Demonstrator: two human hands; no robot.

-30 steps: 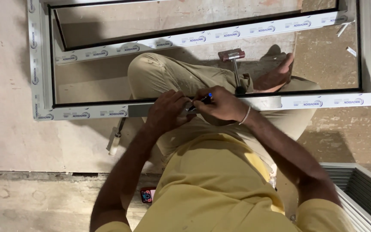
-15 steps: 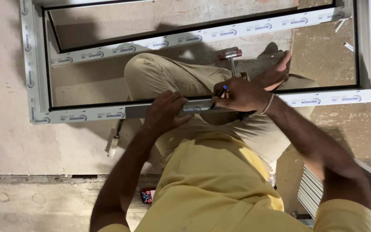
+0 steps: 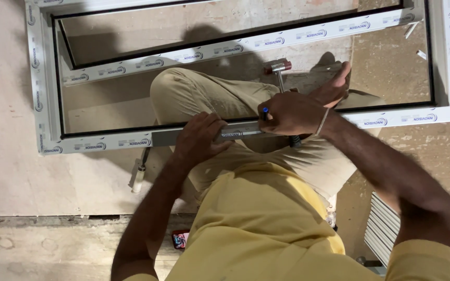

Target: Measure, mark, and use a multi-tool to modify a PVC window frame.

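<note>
I sit on the floor with one khaki-trousered leg inside a white window frame [image 3: 42, 99]. My left hand [image 3: 200, 138] presses flat on a grey metal strip [image 3: 165, 138] that lies along the frame's near rail. My right hand [image 3: 287, 112] is shut on a blue pen [image 3: 265, 111], its tip at the strip's right part. A hammer with a red and white head [image 3: 278, 66] lies just beyond my right hand, next to my bare foot [image 3: 334, 86].
A screwdriver-like tool [image 3: 137, 177] lies on the floor below the frame's near rail. A small red and black object [image 3: 179, 239] sits by my hip. White ribbed profiles [image 3: 386, 231] are stacked at the right. Small white offcuts [image 3: 411, 30] lie inside the frame's far right corner.
My right hand with the pen has slid to the right along the metal strip, away from my left hand. My left hand has stayed pressed on the strip.
</note>
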